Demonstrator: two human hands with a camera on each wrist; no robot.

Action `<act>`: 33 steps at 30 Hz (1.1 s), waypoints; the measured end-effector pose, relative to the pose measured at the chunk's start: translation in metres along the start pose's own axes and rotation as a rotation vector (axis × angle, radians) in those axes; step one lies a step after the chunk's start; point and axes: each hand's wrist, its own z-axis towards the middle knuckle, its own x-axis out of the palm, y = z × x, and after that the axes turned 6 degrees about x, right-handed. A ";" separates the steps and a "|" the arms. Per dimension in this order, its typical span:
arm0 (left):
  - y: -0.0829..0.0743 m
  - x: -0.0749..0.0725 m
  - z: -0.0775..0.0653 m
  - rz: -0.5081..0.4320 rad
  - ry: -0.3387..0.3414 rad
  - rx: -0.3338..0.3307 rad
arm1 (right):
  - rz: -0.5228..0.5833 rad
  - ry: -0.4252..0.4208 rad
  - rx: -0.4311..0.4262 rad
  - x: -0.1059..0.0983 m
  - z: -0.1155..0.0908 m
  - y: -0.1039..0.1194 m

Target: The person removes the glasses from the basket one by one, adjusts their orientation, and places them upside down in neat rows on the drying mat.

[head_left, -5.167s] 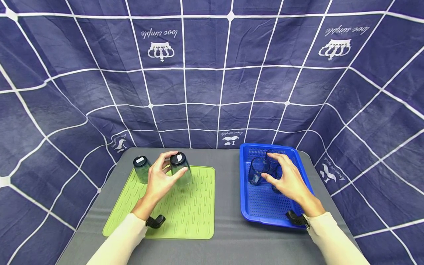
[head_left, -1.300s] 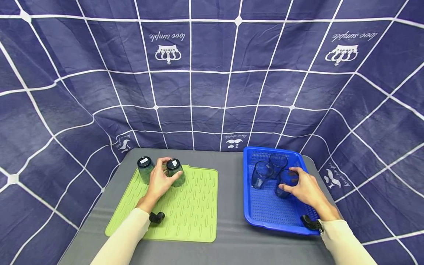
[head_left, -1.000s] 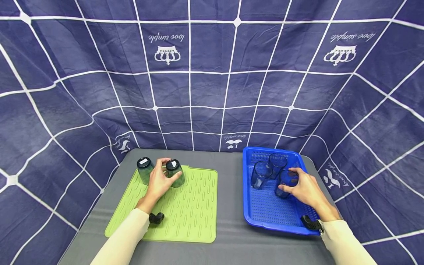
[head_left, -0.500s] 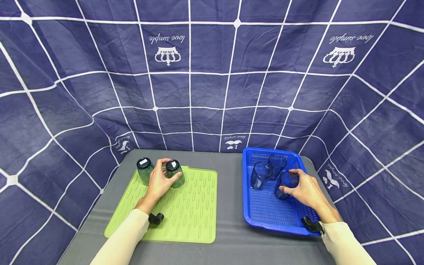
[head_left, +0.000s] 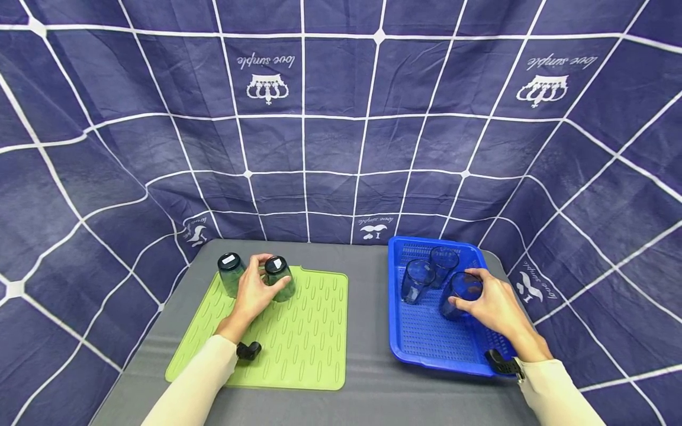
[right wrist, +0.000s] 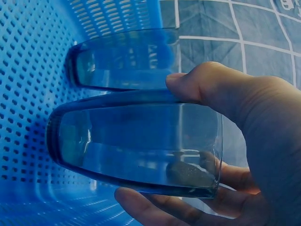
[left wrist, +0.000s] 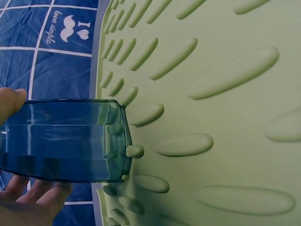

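Observation:
In the head view my left hand [head_left: 256, 292] grips an upside-down tinted drinking glass [head_left: 280, 285], thumb on one side and fingers on the other near its base. The glass's rim [left wrist: 123, 141] meets the ribbed green mat [head_left: 309, 337] in the left wrist view. Close on its left, a second upturned glass [head_left: 231, 276] stands at the mat's back corner. My right hand [head_left: 496, 303] holds a blue-tinted drinking glass [right wrist: 122, 141] near its mouth, which faces up and leans slightly, inside the blue basket [head_left: 395, 319]. Two more upright glasses, one left [head_left: 417, 283] and one behind [head_left: 444, 260], stand there too.
The basket's raised rim surrounds the glasses. Grey tabletop [head_left: 367, 331] lies between mat and basket. A dark blue curtain [head_left: 330, 148] with white lines hangs close behind and at both sides.
Since the oldest frame, my left hand has lowered its glass to the mat and moved slightly left. My right hand has come forward and taken hold of the front-right glass. Lately both hands barely move.

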 end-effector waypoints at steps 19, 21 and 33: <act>-0.005 -0.008 -0.003 0.029 0.028 -0.018 | 0.032 -0.045 0.003 -0.030 -0.021 0.021; -0.006 -0.007 -0.003 0.031 0.030 -0.009 | 0.041 -0.053 0.005 -0.032 -0.023 0.022; -0.008 -0.006 -0.002 0.084 0.000 0.083 | 0.090 -0.080 -0.028 -0.032 -0.022 0.038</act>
